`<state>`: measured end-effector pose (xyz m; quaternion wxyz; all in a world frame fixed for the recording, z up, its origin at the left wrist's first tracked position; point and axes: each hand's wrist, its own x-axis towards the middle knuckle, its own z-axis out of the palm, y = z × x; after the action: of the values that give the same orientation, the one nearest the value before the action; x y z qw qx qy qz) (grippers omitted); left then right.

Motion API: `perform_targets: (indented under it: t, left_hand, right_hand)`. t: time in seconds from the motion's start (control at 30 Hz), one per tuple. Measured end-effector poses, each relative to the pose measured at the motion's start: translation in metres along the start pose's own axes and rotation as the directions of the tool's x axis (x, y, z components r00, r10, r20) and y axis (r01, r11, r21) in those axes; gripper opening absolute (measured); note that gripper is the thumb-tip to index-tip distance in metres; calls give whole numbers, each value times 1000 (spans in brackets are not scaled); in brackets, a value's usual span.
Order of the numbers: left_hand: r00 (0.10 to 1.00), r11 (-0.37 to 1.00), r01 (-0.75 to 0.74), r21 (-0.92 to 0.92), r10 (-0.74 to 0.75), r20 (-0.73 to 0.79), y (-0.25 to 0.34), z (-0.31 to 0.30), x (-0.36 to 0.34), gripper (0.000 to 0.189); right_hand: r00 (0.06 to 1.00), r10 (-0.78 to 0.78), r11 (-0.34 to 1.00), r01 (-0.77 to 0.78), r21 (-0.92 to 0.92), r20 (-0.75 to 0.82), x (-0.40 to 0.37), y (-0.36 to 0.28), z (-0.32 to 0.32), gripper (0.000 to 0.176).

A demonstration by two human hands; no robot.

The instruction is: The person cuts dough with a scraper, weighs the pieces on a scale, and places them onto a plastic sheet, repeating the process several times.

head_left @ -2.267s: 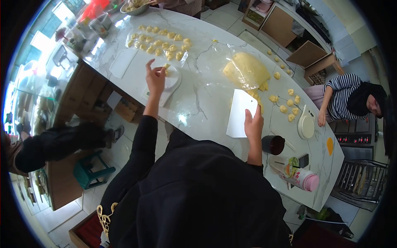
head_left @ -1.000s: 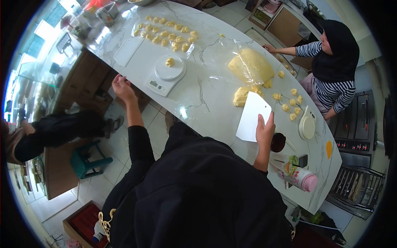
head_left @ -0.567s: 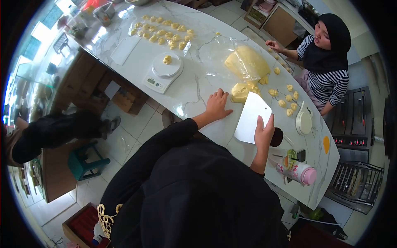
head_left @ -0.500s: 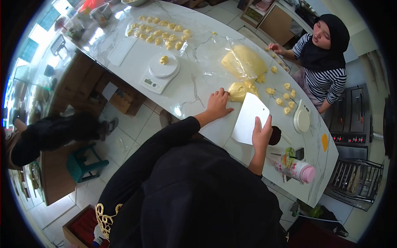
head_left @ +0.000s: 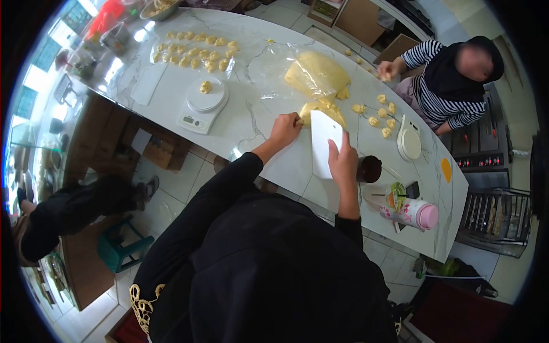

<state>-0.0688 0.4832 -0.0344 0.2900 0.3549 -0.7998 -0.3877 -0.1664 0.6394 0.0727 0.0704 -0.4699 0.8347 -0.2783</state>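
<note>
My left hand [head_left: 284, 127] rests on the marble table [head_left: 269, 166], and its fingers are loosely curled with the tips against the left edge of the dough lump [head_left: 318, 108]. From up here I cannot tell whether they pinch the dough or only touch it.

My right hand [head_left: 343, 163] has its fingers closed on the lower end of the white scraper [head_left: 325, 140], thumb on one side and the rest on the other. The blade stands between my two hands. Its far edge meets the near side of the dough lump, so the lump lies just past the scraper and just right of my left fingertips.

Behind the lump, and touching it, is the big mass of dough in its clear plastic bag [head_left: 317, 73]. To the right of the bag a scatter of small dough pieces [head_left: 378, 113] lies on the table.

Off to my left stands the white scale [head_left: 197, 108] with one dough ball [head_left: 206, 87] on its pan. Beyond it are rows of portioned balls [head_left: 194, 51] on plastic.

Just beside my right wrist is a dark cup [head_left: 369, 168], and further right a pink bottle [head_left: 414, 214] lies on its side.

Across the table a person in a striped top [head_left: 437, 97] has a hand [head_left: 386, 71] at the far edge.
</note>
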Motion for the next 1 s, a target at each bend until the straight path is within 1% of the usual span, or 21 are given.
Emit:
perform_targets:
  t: [0.07, 0.1, 0.13, 0.2, 0.33, 0.4, 0.43, 0.47, 0.5, 0.53, 0.57, 0.6, 0.63, 0.7, 0.73, 0.77, 0.8, 0.87, 0.9, 0.97, 1.0]
  left_hand:
    - [1000, 1000, 8, 12, -8, 12, -8, -2, -2, 17]
    - [1000, 999, -3, 33, 3, 12, -6, -5, -5, 15]
    - [1000, 999, -4, 35, 3, 14, -7, -7, -5, 15]
    - [997, 997, 21, 80, -27, 67, -8, -12, -6, 13]
    - [995, 993, 48, 111, -57, 78, -10, -18, -6, 14]
    - [994, 996, 85, 38, -88, 69, -13, -22, -6, 18]
    - [994, 995, 86, 41, -88, 60, -10, -30, -5, 18]
    - [994, 994, 110, -28, -111, -16, -8, -38, -5, 22]
    - [986, 987, 128, -99, -137, -93, -6, -49, -4, 27]
    - [972, 970, 171, -174, -195, -131, -11, -63, -1, 31]
    - [954, 945, 212, -249, -256, -158, -19, -80, -1, 35]
    - [948, 963, 123, -240, -186, -259, -33, -96, 1, 36]
    - [932, 986, 99, -134, -139, -334, -35, -122, 1, 31]
    - [842, 991, 135, 1, -114, -528, -46, -165, 5, 27]
    - [787, 980, 158, 118, -53, -615, -70, -183, 10, 25]
    - [749, 967, 226, 115, -96, -656, -83, -200, 13, 23]
    - [732, 974, 224, 36, -143, -667, -85, -213, 15, 22]
    - [738, 958, 246, 147, -87, -670, -100, -229, 21, 22]
    - [740, 959, 242, 150, -82, -668, -106, -232, 25, 22]
    - [774, 949, 294, 112, -168, -611, -119, -233, 33, 23]
    - [776, 951, 289, 112, -164, -608, -118, -232, 35, 23]
  right_hand:
    - [992, -117, 987, 123, -108, 55, 18, -11, 11, 38]
    - [982, -157, 970, 173, -170, 103, 24, -26, 10, 34]
    - [983, -155, 971, 171, -168, 102, 30, -31, 17, 34]
    - [945, -152, 934, 233, -271, 290, 41, -37, 33, 33]
    - [911, -200, 889, 323, -323, 361, 61, -35, 61, 29]
    - [928, -179, 901, 288, -325, 327, 72, -28, 63, 33]
    - [942, -169, 931, 250, -267, 291, 72, -26, 53, 37]
    - [939, -180, 929, 259, -262, 293, 68, -25, 46, 37]
    - [962, -157, 954, 205, -217, 222, 64, -24, 39, 37]
    - [980, -128, 974, 153, -165, 153, 59, -21, 34, 37]
    - [978, -134, 974, 159, -159, 158, 51, -16, 30, 37]
    - [986, -143, 987, 148, -56, 88, 42, -8, 28, 40]
    - [990, -142, 989, 141, 48, 16, 34, -2, 25, 42]
    - [994, -109, 989, 108, 98, 11, 20, 5, 18, 41]
    - [997, -76, 986, 75, 146, 5, 14, 6, 15, 39]
    - [997, -69, 986, 72, 152, -25, 9, 4, 11, 37]
    - [997, -65, 986, 69, 155, -30, 6, 5, 11, 37]
    - [1000, -7, 987, 12, 158, -28, 2, 7, 9, 35]
    - [1000, -2, 983, 8, 182, -30, 1, 6, 9, 33]
    - [999, 15, 985, -8, 175, -40, 1, 5, 12, 31]
    - [998, 29, 986, -20, 166, -47, 1, 4, 12, 30]
